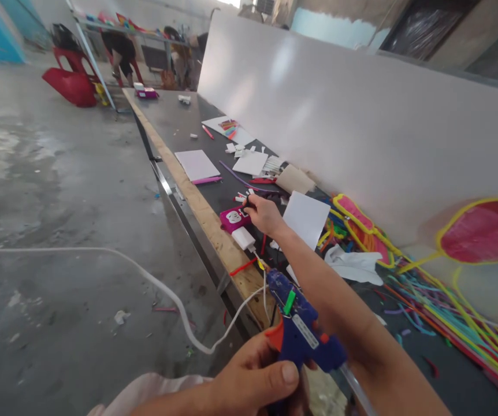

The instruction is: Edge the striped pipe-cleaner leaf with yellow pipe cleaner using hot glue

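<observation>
My left hand is wrapped around the handle of a blue glue gun with an orange trigger, and a clear glue stick juts from its back end. The gun's tip points away from me, toward the table edge. Farther forward, my right hand pinches a small black plug at a magenta power strip; whether the plug is fully seated is hidden by the fingers. Beside it, a white adapter sits at the strip's near end.
Paper sheets, pens and white scraps lie along the dark table. Colourful pipe cleaners heap up at right, against a white board. A white cable hangs across the left side, over the floor. People sit at a far table.
</observation>
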A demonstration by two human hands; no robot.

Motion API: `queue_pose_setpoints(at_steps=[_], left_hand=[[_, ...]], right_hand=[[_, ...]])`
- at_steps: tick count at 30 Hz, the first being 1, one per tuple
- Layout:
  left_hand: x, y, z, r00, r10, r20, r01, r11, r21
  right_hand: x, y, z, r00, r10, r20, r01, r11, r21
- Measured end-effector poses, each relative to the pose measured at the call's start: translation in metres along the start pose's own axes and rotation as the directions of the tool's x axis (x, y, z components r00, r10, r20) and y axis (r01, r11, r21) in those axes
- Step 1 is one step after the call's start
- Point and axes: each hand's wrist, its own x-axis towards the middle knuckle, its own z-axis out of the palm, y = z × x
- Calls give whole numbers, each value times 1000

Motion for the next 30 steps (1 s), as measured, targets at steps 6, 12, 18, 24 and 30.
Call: queue_pose_setpoints(at_steps=[6,12,18,24,30], left_hand=[[10,-10,-25,991,-19,134,19,1000,0],[4,0,-24,998,-57,10,57,998,21],[7,2,-29,998,-57,8,57,998,-29],[8,4,-7,1000,-16,7,16,996,-87],[6,3,11,999,-6,-41,8,999,50]], right_hand=[[9,2,0,996,-36,82,41,997,-58],[7,4,5,995,-48,88,52,997,-51],[2,10,5,997,-10,70,14,998,-66],[-1,7,11,996,89,15,-90,996,28],[-28,-6,-26,992,123,2,-117,942,315]])
